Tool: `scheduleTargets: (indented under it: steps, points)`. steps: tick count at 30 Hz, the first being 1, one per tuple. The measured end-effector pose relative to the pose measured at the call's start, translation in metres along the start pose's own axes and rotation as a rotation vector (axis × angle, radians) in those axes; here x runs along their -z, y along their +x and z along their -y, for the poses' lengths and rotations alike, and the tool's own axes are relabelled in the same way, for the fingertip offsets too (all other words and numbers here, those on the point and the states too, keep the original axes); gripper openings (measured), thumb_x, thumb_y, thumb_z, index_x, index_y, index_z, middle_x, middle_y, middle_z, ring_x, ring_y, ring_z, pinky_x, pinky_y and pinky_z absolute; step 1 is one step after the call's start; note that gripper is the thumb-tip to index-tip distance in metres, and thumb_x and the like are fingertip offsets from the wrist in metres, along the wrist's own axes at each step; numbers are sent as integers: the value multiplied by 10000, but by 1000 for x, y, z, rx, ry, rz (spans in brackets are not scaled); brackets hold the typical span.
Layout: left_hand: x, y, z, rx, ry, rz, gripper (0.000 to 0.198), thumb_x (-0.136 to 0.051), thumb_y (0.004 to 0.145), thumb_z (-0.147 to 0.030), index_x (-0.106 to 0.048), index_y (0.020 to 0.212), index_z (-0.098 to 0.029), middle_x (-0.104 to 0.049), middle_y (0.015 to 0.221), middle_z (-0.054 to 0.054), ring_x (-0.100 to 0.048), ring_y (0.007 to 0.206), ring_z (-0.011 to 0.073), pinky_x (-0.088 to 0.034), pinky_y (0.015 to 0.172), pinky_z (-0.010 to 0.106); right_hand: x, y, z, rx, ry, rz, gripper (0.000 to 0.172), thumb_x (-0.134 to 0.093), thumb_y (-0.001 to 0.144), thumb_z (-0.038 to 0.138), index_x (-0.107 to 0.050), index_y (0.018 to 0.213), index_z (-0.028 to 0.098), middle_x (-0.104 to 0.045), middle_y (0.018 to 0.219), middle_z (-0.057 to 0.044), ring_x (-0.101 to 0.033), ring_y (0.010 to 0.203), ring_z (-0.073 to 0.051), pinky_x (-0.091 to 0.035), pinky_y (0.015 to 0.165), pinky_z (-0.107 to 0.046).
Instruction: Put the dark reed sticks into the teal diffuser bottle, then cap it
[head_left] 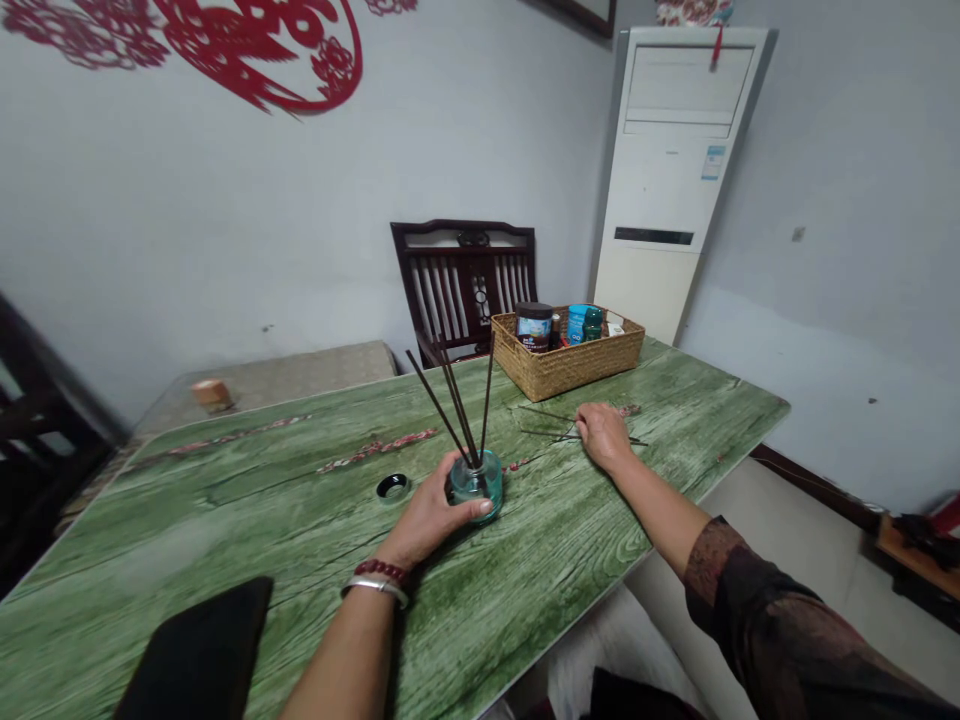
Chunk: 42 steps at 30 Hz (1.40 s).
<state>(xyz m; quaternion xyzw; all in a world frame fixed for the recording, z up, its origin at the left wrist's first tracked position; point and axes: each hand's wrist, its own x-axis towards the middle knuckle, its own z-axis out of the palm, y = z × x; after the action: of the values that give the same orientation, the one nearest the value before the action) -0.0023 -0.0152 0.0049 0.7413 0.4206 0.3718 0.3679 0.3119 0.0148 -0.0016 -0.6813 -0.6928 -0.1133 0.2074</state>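
Observation:
My left hand (439, 508) is wrapped around a teal glass reed diffuser bottle (487, 480) standing on the table. Several dark diffuser reeds (454, 400) fan upward out of its neck. To the right, my right hand (602, 432) rests low over more thin dark reeds (544, 433) lying loose and crossed on the tabletop. Its fingers are bent and pinched on the reeds; the fingertips are partly hidden. Left of the bottle lies a small black ring-shaped cap (392, 487).
The green wood-pattern table (315, 540) carries a wicker basket (570, 368) of jars and bottles at the back. A black flat object (199, 650) lies at front left. Behind stand a dark wooden chair (472, 280) and a white air conditioner (667, 190).

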Motion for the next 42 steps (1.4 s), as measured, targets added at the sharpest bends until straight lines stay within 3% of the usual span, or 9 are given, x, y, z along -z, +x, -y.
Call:
scheduleTargets:
  steps: [4,9,13,17,25,33,37,42]
  points:
    - [0,0,-1,-14,-13,6,700,-803,627,-457,-561,1227,-188,-703,1160,105,-639,1093,328,-483,996,464,16,4,10,96,298,-269,157,-505,912,194,-661,931,180,-688,927,-88,-580,933,-216,-402,863,-306]
    - [0,0,2,-27,-16,28,682,-798,645,-466,-556,1223,-198,-696,1175,96,-630,1113,321,-477,1008,455,63,11,47,78,956,-481,113,-589,858,311,-625,876,205,-665,826,-17,-602,766,-170,-481,748,-289]
    - [0,1,5,-29,-14,25,705,-802,647,-471,-539,1239,-191,-690,1183,101,-633,1113,322,-475,1004,450,96,15,88,38,1507,-406,195,-662,797,381,-584,875,220,-669,796,12,-602,671,-143,-527,670,-282]
    - [0,1,4,-23,-6,14,737,-809,636,-473,-533,1251,-177,-690,1183,118,-631,1115,333,-472,997,459,101,15,122,48,1758,-271,235,-712,753,386,-575,853,223,-672,761,27,-610,642,-123,-546,646,-269]
    - [0,2,9,-68,4,25,722,-809,658,-478,-540,1260,-184,-684,1195,106,-618,1127,325,-460,1001,442,76,14,148,42,1683,-200,225,-718,728,373,-600,827,209,-658,716,30,-600,610,-118,-545,599,-253]
    - [-1,3,13,-80,-23,42,738,-809,660,-486,-534,1274,-182,-676,1202,109,-610,1128,317,-446,1011,435,60,12,147,62,1530,-136,188,-693,737,360,-613,766,192,-584,629,47,-526,555,-104,-450,552,-228]
    - [0,3,14,-76,3,42,742,-802,668,-500,-524,1278,-184,-675,1183,101,-616,1108,311,-459,986,422,53,9,146,51,1341,-137,142,-692,726,319,-653,731,182,-627,664,26,-537,603,-115,-433,614,-243]
    - [-1,4,15,-84,6,36,736,-799,669,-491,-523,1279,-186,-678,1175,94,-622,1097,309,-468,972,421,47,1,144,86,1181,-38,96,-684,737,269,-681,710,177,-646,649,22,-558,604,-125,-427,627,-247]
